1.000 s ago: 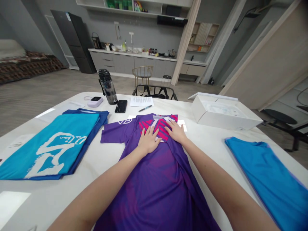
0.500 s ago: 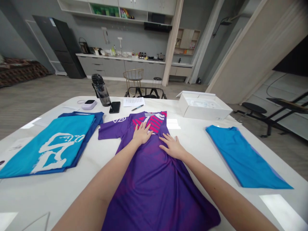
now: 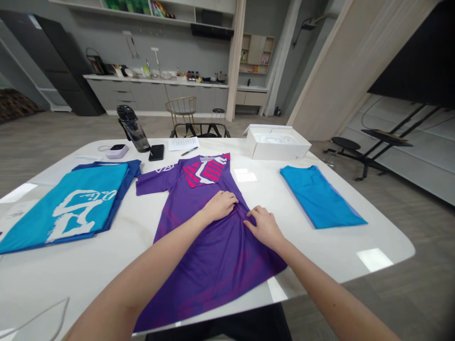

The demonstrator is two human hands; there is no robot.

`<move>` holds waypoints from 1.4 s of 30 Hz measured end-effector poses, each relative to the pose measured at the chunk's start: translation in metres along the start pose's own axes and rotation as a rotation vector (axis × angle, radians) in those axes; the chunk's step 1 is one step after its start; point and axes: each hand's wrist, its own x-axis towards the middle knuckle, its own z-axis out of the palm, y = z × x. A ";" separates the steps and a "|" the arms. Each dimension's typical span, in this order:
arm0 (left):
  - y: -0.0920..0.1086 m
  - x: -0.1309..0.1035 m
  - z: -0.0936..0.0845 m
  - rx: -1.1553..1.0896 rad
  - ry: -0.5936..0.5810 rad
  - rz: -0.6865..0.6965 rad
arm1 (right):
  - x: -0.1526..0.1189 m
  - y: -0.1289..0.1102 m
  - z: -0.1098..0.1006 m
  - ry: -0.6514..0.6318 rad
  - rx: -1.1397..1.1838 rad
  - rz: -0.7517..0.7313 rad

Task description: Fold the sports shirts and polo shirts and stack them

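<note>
A purple T-shirt (image 3: 199, 246) lies spread on the white table in front of me, with a red-and-white patterned neck area at its far end. Its left sleeve stretches out flat; the right sleeve does not show. My left hand (image 3: 222, 205) rests on the upper right of the shirt, fingers curled and pinching the cloth. Close by, my right hand (image 3: 265, 228) is bent at the shirt's right edge, thumb and fingers closed on the fabric. Creases run through the cloth around both hands.
Folded blue shirts (image 3: 88, 203) with white lettering lie at left, a folded blue garment (image 3: 320, 196) at right. Along the back stand a water bottle (image 3: 133, 128), a phone (image 3: 156, 152), a small lilac device (image 3: 117, 151), paper (image 3: 183, 143), a pen (image 3: 189, 151) and an open white box (image 3: 279, 150).
Both hands have come nearer to me, from lying flat with fingers spread to curled on the cloth. The view has shifted right, and the shirt's near hem now shows.
</note>
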 end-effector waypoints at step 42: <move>0.099 -0.093 -0.014 0.058 0.062 0.192 | -0.153 -0.051 0.002 0.279 0.259 -0.431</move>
